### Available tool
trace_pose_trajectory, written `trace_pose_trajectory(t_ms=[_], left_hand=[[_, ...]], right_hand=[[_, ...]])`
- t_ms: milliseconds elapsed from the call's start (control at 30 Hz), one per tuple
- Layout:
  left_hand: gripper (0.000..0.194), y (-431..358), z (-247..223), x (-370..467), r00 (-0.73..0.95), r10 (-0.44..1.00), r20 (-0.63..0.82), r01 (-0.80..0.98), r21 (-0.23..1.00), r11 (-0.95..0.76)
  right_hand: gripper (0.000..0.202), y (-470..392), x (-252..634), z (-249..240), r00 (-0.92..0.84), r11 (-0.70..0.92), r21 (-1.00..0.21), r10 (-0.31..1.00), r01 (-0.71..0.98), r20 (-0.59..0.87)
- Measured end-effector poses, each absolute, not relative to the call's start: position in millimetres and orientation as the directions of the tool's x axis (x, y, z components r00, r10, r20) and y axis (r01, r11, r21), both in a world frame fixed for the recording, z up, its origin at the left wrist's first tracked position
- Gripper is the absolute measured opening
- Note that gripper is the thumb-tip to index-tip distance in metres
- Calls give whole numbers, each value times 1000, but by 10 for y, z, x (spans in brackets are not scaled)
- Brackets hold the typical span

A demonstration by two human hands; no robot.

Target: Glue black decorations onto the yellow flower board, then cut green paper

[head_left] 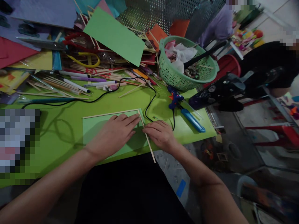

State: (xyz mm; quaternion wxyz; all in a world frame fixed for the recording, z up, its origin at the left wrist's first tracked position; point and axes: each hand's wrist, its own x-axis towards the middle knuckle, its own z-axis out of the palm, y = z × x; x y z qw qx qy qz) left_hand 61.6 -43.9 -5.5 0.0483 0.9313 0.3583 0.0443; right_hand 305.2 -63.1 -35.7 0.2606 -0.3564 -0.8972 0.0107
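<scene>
A light green sheet of paper (93,132) lies at the front of the table, with a thin wooden stick (109,114) along its far edge. A second wooden stick (149,146) runs down its right edge and sticks out past the table's front. My left hand (114,133) rests on the paper, fingers stretched out, fingertips at the upper end of the second stick. Beside the paper, my right hand (161,133) pinches that stick a little lower down, its fingers bent together. The palms of both hands are hidden.
A blue hot glue gun (175,98) and a blue-handled cutter (192,119) lie to the right. Behind them stands a green basket (187,79) of scraps. A black cord (147,109) crosses the table. Pens, sticks, scissors (84,59) and another green sheet (116,35) crowd the back.
</scene>
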Motion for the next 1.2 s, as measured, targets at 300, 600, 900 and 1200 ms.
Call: trace_pose_trajectory(t_ms=[300,600,900,1200], left_hand=[[50,-445,-93,603,733,677,60,662,160,-732],[41,-414,-13,555,633,750,194,642,409,-648],[22,-420,131,758,570,755,324,390,702,-595],[12,-425,210,738,555,757,345,464,627,-626]], right_hand=[[27,-656,3072,-349,-616,732,-199,663,651,425],[27,-722,3046,-66,-709,854,-162,504,495,493],[17,-765,2902,37,-830,932,-111,358,345,428],[14,-780,2834,61,-869,954,-107,300,281,394]])
